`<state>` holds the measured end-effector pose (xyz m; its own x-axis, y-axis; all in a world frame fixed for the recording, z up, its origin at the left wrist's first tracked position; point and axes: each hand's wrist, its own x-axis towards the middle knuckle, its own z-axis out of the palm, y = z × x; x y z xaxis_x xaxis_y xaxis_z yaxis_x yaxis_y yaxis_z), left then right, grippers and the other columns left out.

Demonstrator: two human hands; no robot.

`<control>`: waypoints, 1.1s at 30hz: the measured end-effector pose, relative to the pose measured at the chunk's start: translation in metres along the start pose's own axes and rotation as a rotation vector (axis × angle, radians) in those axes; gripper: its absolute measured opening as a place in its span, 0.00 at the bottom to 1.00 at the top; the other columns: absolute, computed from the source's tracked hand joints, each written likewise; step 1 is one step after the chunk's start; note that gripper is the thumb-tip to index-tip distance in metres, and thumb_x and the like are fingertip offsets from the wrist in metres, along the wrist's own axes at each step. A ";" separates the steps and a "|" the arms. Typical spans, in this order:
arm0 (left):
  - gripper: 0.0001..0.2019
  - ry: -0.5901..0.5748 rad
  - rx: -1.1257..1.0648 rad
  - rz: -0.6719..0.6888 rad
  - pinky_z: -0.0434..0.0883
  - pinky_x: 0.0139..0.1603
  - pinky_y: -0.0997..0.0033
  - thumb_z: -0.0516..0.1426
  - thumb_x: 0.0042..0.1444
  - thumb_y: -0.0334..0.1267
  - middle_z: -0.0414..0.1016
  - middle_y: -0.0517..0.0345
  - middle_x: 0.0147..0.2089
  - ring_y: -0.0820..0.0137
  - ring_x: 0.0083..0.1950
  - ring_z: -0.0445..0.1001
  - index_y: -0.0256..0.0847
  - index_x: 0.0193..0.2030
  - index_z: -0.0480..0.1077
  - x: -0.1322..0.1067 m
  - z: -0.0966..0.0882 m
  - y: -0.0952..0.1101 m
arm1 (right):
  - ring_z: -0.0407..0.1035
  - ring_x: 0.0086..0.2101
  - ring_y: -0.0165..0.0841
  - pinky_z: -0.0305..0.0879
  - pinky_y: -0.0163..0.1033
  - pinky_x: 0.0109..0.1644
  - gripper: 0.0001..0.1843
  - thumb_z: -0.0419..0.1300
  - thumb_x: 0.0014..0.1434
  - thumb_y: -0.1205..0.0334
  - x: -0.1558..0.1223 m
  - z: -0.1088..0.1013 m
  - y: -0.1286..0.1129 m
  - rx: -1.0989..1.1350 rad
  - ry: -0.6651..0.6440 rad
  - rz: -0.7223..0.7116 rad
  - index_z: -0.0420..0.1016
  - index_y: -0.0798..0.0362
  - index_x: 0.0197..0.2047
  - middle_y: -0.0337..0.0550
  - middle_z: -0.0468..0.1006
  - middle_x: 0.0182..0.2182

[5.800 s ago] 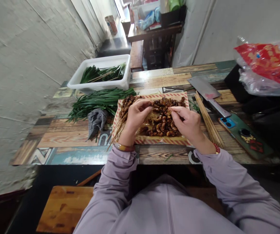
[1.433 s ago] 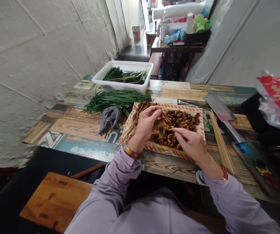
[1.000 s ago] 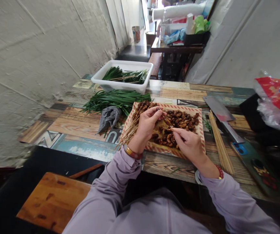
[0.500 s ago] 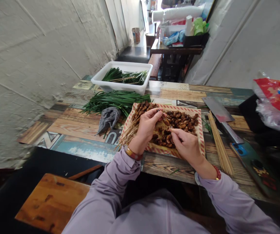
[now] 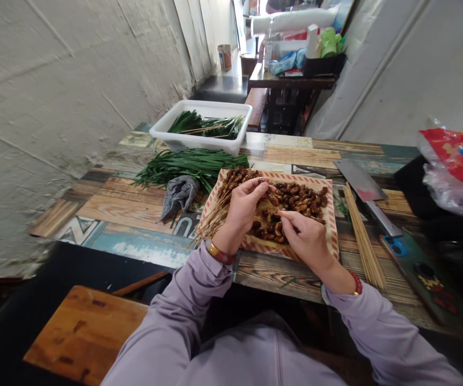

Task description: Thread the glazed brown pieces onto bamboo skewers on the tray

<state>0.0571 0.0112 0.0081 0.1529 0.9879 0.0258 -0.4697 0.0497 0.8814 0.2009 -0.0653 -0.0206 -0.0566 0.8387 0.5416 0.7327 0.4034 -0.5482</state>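
Observation:
A red-striped tray (image 5: 333,236) lies on the patterned wooden table and holds a heap of glossy brown pieces (image 5: 300,198). Filled skewers (image 5: 235,177) lie along the tray's left side, their sticks fanning out over the near edge. Over the tray's middle, my left hand (image 5: 242,210) is closed, pinching a brown piece between thumb and fingertips. My right hand (image 5: 306,240) is closed just right of it, pinching a thin skewer whose tip points toward the left hand.
Loose green chives (image 5: 191,163) and a grey cloth (image 5: 179,193) lie left of the tray. A white tub (image 5: 169,139) of chives stands behind. Right of the tray are bare bamboo sticks (image 5: 362,236), a cleaver (image 5: 362,185), a phone (image 5: 420,271) and a red plastic bag (image 5: 456,161).
Both hands have stayed over the tray. My right hand has drifted slightly left, closer to the left hand. The view has shifted a little.

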 end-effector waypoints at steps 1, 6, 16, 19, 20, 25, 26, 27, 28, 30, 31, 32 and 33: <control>0.11 -0.005 0.004 0.004 0.67 0.37 0.75 0.65 0.47 0.40 0.78 0.56 0.31 0.75 0.32 0.73 0.36 0.36 0.76 0.000 0.000 0.001 | 0.79 0.37 0.35 0.75 0.37 0.42 0.13 0.53 0.63 0.63 0.000 0.000 0.000 0.004 0.000 -0.001 0.79 0.50 0.42 0.42 0.83 0.40; 0.12 0.030 0.031 0.014 0.68 0.40 0.74 0.66 0.46 0.38 0.78 0.56 0.32 0.74 0.34 0.74 0.36 0.37 0.76 -0.002 0.000 0.007 | 0.79 0.38 0.34 0.74 0.36 0.43 0.12 0.53 0.64 0.64 0.000 -0.001 0.000 0.013 -0.012 -0.004 0.78 0.51 0.42 0.43 0.83 0.40; 0.11 0.023 0.054 0.029 0.68 0.42 0.73 0.65 0.46 0.38 0.78 0.57 0.32 0.73 0.35 0.75 0.38 0.36 0.76 -0.003 -0.001 0.008 | 0.79 0.38 0.34 0.74 0.36 0.42 0.13 0.52 0.64 0.63 -0.001 -0.001 0.002 0.008 -0.014 -0.008 0.78 0.50 0.42 0.42 0.83 0.39; 0.10 0.026 0.033 0.017 0.69 0.42 0.73 0.65 0.46 0.37 0.78 0.57 0.31 0.74 0.35 0.74 0.37 0.36 0.76 -0.003 0.001 0.007 | 0.79 0.38 0.34 0.75 0.37 0.42 0.13 0.52 0.64 0.63 0.000 -0.001 0.002 -0.003 -0.018 -0.003 0.78 0.50 0.43 0.42 0.83 0.40; 0.10 0.028 0.027 0.012 0.69 0.42 0.73 0.66 0.46 0.37 0.78 0.56 0.31 0.74 0.34 0.74 0.37 0.36 0.76 -0.003 0.001 0.007 | 0.79 0.38 0.34 0.75 0.37 0.42 0.13 0.52 0.64 0.63 0.000 -0.001 0.002 -0.005 -0.020 -0.002 0.78 0.50 0.43 0.42 0.83 0.40; 0.11 0.031 0.015 0.002 0.68 0.40 0.74 0.65 0.46 0.37 0.78 0.56 0.31 0.74 0.34 0.74 0.36 0.36 0.76 -0.002 0.001 0.005 | 0.79 0.38 0.34 0.75 0.37 0.42 0.13 0.52 0.64 0.63 0.000 0.000 0.002 -0.006 -0.025 0.006 0.79 0.50 0.43 0.42 0.83 0.40; 0.11 0.030 0.015 0.004 0.68 0.40 0.74 0.65 0.46 0.37 0.78 0.56 0.31 0.74 0.34 0.74 0.36 0.37 0.76 -0.002 0.000 0.005 | 0.79 0.38 0.34 0.75 0.37 0.42 0.13 0.52 0.64 0.63 0.000 0.000 0.002 -0.009 -0.026 0.007 0.79 0.50 0.43 0.42 0.83 0.40; 0.10 0.029 0.016 0.006 0.67 0.39 0.75 0.65 0.47 0.37 0.78 0.56 0.31 0.74 0.34 0.74 0.36 0.37 0.76 -0.002 0.000 0.004 | 0.79 0.38 0.34 0.75 0.37 0.42 0.13 0.52 0.64 0.63 0.000 0.000 0.002 -0.012 -0.026 0.007 0.79 0.50 0.43 0.42 0.83 0.40; 0.10 0.026 0.020 0.007 0.67 0.39 0.75 0.65 0.47 0.37 0.78 0.56 0.31 0.74 0.34 0.74 0.36 0.37 0.76 -0.001 0.000 0.003 | 0.79 0.38 0.34 0.75 0.37 0.42 0.13 0.52 0.64 0.62 0.000 0.000 0.002 -0.014 -0.026 0.006 0.79 0.50 0.42 0.42 0.83 0.39; 0.10 0.020 0.031 0.005 0.67 0.39 0.75 0.65 0.47 0.38 0.78 0.56 0.31 0.74 0.34 0.73 0.36 0.37 0.77 -0.001 -0.001 0.003 | 0.79 0.37 0.34 0.75 0.36 0.41 0.13 0.52 0.64 0.62 0.000 0.001 0.002 -0.016 -0.020 0.000 0.79 0.50 0.42 0.43 0.83 0.39; 0.10 0.017 0.035 0.003 0.67 0.39 0.75 0.65 0.47 0.38 0.78 0.56 0.31 0.74 0.34 0.73 0.36 0.37 0.77 -0.001 -0.001 0.002 | 0.79 0.37 0.34 0.75 0.36 0.42 0.13 0.52 0.64 0.62 0.000 0.001 0.002 -0.017 -0.016 -0.004 0.79 0.50 0.42 0.43 0.83 0.39; 0.10 0.015 0.036 -0.001 0.67 0.39 0.75 0.65 0.47 0.38 0.78 0.56 0.32 0.74 0.34 0.73 0.36 0.37 0.77 -0.001 -0.001 0.002 | 0.79 0.37 0.34 0.74 0.36 0.42 0.13 0.52 0.64 0.63 0.000 0.001 0.003 -0.016 -0.012 -0.007 0.79 0.50 0.42 0.43 0.83 0.39; 0.10 0.013 0.033 -0.003 0.67 0.39 0.75 0.64 0.47 0.38 0.78 0.56 0.32 0.74 0.34 0.73 0.36 0.37 0.76 -0.001 -0.001 0.002 | 0.79 0.37 0.34 0.74 0.36 0.42 0.13 0.52 0.64 0.63 0.000 0.001 0.003 -0.015 -0.009 -0.009 0.79 0.51 0.42 0.43 0.83 0.39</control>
<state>0.0550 0.0102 0.0098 0.1427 0.9896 0.0173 -0.4406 0.0478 0.8964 0.2023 -0.0637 -0.0224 -0.0692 0.8387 0.5401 0.7425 0.4049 -0.5336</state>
